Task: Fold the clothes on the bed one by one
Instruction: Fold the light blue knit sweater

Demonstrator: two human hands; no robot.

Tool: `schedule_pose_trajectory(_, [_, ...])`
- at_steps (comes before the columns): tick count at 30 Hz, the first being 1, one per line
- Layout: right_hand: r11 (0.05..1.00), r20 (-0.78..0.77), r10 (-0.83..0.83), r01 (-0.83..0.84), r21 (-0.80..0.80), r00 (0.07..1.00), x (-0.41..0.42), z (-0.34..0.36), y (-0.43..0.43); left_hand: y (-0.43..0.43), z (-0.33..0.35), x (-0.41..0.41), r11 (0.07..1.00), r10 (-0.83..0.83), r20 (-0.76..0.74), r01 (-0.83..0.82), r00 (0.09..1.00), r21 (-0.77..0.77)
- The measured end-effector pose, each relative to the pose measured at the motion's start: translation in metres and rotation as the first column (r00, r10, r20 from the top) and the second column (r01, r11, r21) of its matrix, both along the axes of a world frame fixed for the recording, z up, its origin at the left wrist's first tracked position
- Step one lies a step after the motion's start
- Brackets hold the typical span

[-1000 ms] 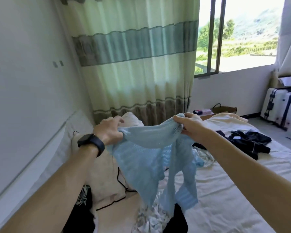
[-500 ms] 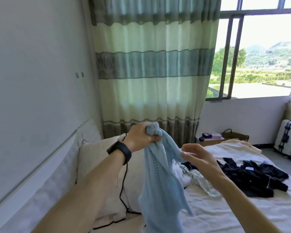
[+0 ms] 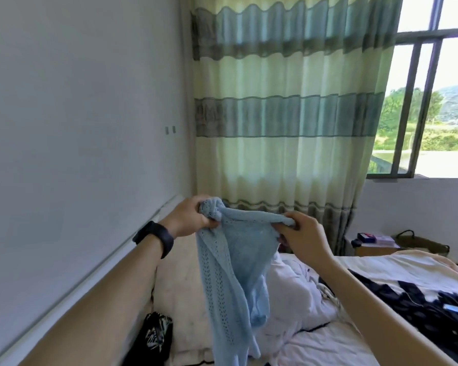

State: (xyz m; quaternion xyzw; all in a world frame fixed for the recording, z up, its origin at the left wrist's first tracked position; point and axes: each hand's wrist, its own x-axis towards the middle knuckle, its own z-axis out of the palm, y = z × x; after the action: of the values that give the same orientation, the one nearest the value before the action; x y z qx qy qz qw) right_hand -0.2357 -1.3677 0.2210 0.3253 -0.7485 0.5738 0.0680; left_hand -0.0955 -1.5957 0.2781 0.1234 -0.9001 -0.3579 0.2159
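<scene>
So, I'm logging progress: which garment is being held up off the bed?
The light blue knit top, gripped at its top edge by the left hand and right hand. The black garment and the white garment lie on the bed.

Bright window [image 3: 450, 75] glare, seemingly soft edges

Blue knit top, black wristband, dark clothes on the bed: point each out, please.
blue knit top [image 3: 230, 260]: head view, on the openwork fabric of its hanging part.
black wristband [image 3: 156, 237]: head view, on the band's outer face.
dark clothes [image 3: 434, 320]: head view, on the middle of the heap.
</scene>
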Motion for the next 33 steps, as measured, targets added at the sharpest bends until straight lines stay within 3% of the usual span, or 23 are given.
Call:
schedule_pose_trajectory(2, [0.998, -0.099, 0.001, 0.006, 0.063, 0.995, 0.005, 0.031, -0.007, -0.017, -0.009, 0.016, 0.977, 0.159, 0.127, -0.137, 0.979, -0.166])
schedule_pose_trajectory(4, [0.991, -0.157, 0.059, -0.04, 0.126, 0.986, 0.014, 0.056, -0.02, -0.006, -0.011, 0.021, 0.987, 0.105, 0.162, -0.082, 0.981, -0.141])
schedule_pose_trajectory(6, [0.972, -0.206, 0.1, -0.051, 0.23, 0.973, 0.021, 0.072, -0.036, 0.021, -0.004, 0.012, 0.997, -0.039, 0.08, 0.044, 0.996, -0.063])
schedule_pose_trajectory(9, [0.941, -0.24, 0.147, -0.061, 0.332, 0.96, 0.029, 0.08, -0.049, 0.049, 0.004, -0.011, 0.98, -0.041, -0.06, 0.029, 0.997, -0.196])
schedule_pose_trajectory(12, [0.967, -0.213, 0.168, -0.119, 0.224, 0.963, 0.031, 0.074, -0.04, 0.054, 0.011, -0.02, 0.959, -0.018, -0.15, -0.025, 0.989, -0.282])
schedule_pose_trajectory(17, [0.979, -0.069, 0.187, -0.192, -0.068, 0.98, 0.029, 0.035, -0.017, 0.062, 0.015, -0.023, 0.976, -0.124, -0.105, 0.102, 0.987, -0.191])
schedule_pose_trajectory(20, [0.973, -0.106, 0.168, -0.182, -0.139, 0.98, 0.037, 0.007, -0.01, 0.071, 0.01, -0.024, 0.977, -0.175, -0.128, 0.157, 0.976, -0.142])
schedule_pose_trajectory(23, [0.99, -0.031, 0.141, -0.14, 0.03, 0.99, 0.026, -0.024, 0.002, 0.063, 0.009, -0.018, 0.988, -0.151, -0.175, 0.149, 0.973, -0.027])
schedule_pose_trajectory(27, [0.913, 0.167, 0.191, -0.238, 0.33, 0.967, 0.018, -0.06, 0.015, 0.046, 0.016, 0.006, 0.973, -0.03, -0.284, 0.093, 0.958, 0.212])
schedule_pose_trajectory(31, [0.889, 0.061, 0.168, -0.178, 0.423, 0.984, 0.033, -0.057, 0.019, 0.02, 0.011, 0.032, 0.934, 0.097, -0.335, 0.03, 0.937, 0.356])
schedule_pose_trajectory(33, [0.877, 0.125, 0.224, -0.256, 0.407, 0.967, 0.039, -0.051, 0.012, 0.016, 0.008, 0.041, 0.893, 0.11, -0.326, 0.051, 0.939, 0.448])
